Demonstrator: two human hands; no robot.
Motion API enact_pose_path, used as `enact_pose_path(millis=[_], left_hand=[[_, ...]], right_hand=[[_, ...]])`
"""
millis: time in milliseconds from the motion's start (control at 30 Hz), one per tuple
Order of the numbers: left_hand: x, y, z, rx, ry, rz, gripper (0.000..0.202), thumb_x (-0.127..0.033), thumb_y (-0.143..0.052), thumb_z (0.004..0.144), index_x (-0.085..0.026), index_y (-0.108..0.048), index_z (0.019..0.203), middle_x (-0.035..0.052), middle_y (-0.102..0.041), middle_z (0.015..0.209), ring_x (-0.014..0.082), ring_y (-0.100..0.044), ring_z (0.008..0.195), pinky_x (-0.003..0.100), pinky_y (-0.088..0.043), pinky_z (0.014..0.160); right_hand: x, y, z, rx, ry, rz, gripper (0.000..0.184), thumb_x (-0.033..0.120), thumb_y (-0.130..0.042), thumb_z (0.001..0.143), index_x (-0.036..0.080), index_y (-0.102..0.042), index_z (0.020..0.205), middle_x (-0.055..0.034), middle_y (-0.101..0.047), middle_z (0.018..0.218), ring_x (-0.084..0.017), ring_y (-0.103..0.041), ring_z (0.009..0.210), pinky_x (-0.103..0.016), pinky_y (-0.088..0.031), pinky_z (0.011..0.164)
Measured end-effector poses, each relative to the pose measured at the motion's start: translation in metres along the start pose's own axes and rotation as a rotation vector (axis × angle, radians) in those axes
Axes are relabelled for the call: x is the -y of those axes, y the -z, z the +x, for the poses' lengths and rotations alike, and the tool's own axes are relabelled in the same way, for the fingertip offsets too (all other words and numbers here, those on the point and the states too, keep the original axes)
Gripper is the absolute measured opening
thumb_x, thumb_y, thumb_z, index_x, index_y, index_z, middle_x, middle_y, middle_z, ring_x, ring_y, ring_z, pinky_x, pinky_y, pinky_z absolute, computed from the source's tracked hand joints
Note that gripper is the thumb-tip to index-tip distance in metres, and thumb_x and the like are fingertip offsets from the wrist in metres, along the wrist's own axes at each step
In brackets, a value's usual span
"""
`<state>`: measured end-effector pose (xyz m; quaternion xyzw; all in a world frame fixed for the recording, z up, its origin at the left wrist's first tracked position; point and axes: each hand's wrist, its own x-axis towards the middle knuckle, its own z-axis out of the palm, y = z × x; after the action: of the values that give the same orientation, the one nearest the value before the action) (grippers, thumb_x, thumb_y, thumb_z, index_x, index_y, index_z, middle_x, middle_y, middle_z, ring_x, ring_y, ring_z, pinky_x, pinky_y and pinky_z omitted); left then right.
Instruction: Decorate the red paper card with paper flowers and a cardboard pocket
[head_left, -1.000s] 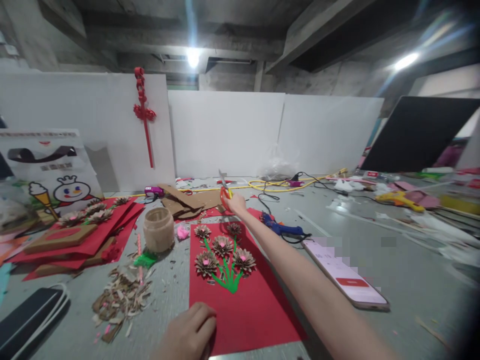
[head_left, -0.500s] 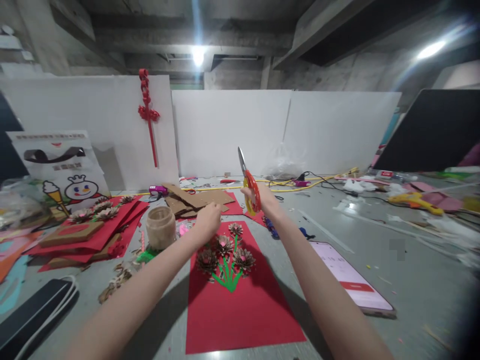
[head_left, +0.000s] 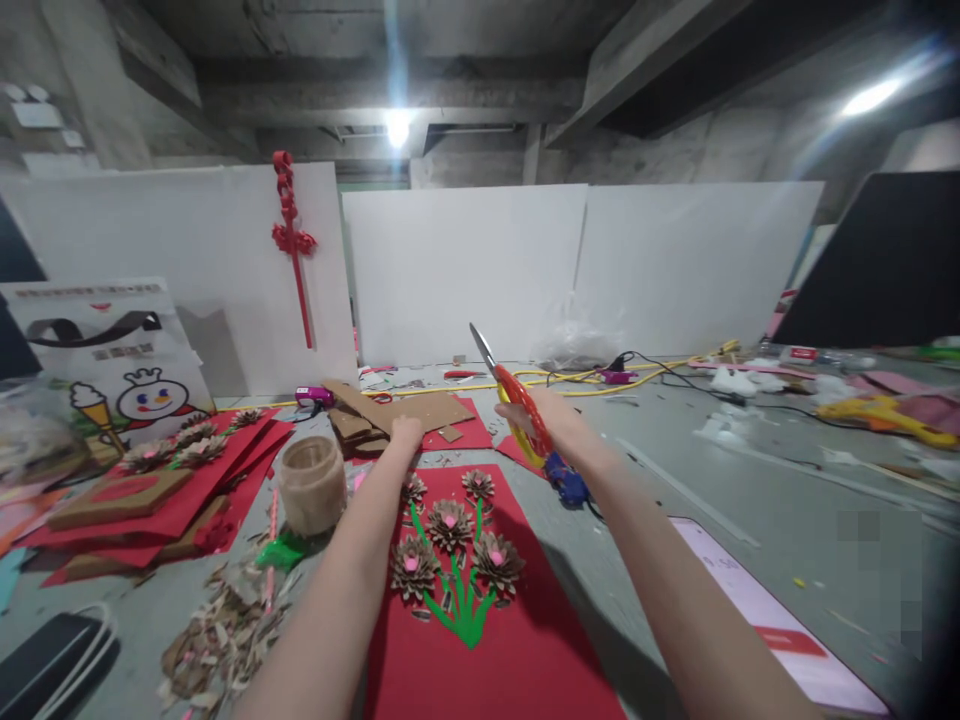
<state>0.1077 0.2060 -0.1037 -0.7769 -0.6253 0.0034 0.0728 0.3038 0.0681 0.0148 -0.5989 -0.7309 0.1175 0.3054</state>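
Note:
My right hand [head_left: 551, 415] is closed around the red and yellow handles of a pair of scissors [head_left: 510, 395], whose blades point up and to the left. My left hand [head_left: 406, 436] reaches forward over the table to the pile of brown cardboard pieces [head_left: 397, 412] and touches its near edge; whether its fingers are curled or flat is hidden. Below both arms lies a red card [head_left: 517, 640] with several brown paper flowers [head_left: 450, 525] on green stems.
A brown roll of tape [head_left: 313, 483] stands left of the card, with paper scraps [head_left: 214, 640] in front of it. Red sheets with flowers [head_left: 172, 470] lie at the left. A phone [head_left: 780, 625] lies at the right, a blue glue gun [head_left: 568, 484] behind it. White boards wall the back.
My left hand left the card's near corner and stretched forward to the cardboard pile. My right hand lifted the scissors off the far table and drew them back toward me.

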Motion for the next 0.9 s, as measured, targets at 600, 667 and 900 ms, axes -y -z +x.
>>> enact_pose_path(millis=[600, 667, 900], left_hand=[[0.010, 0.034, 0.005, -0.350, -0.141, 0.157, 0.037, -0.004, -0.031, 0.079, -0.007, -0.065, 0.092, 0.0198, -0.063, 0.097, 0.0292, -0.040, 0.117, 0.047, -0.022, 0.097], [0.011, 0.040, 0.005, -0.408, -0.142, 0.154, 0.038, -0.003, -0.029, 0.079, -0.002, -0.061, 0.101, 0.0214, -0.057, 0.112, 0.0279, -0.032, 0.124, 0.047, -0.020, 0.101], [0.004, 0.059, 0.001, -0.739, -0.091, -0.046, 0.039, 0.003, -0.024, 0.076, 0.001, -0.059, 0.093, 0.0275, -0.049, 0.120, 0.0230, -0.036, 0.123, 0.049, -0.023, 0.102]], right_hand=[[-0.002, -0.005, 0.004, -0.005, -0.046, 0.011, 0.026, 0.029, -0.046, 0.069, 0.017, -0.040, 0.048, 0.0049, -0.033, 0.042, -0.007, -0.035, 0.045, -0.019, -0.023, 0.044], [-0.002, -0.006, 0.004, -0.010, -0.040, 0.014, 0.026, 0.029, -0.046, 0.070, 0.017, -0.041, 0.048, 0.0047, -0.034, 0.041, -0.007, -0.036, 0.045, -0.019, -0.024, 0.044], [0.001, -0.005, 0.001, -0.012, -0.085, 0.064, 0.023, 0.026, -0.048, 0.069, 0.015, -0.048, 0.048, 0.0028, -0.042, 0.040, -0.007, -0.039, 0.042, -0.019, -0.025, 0.043]])
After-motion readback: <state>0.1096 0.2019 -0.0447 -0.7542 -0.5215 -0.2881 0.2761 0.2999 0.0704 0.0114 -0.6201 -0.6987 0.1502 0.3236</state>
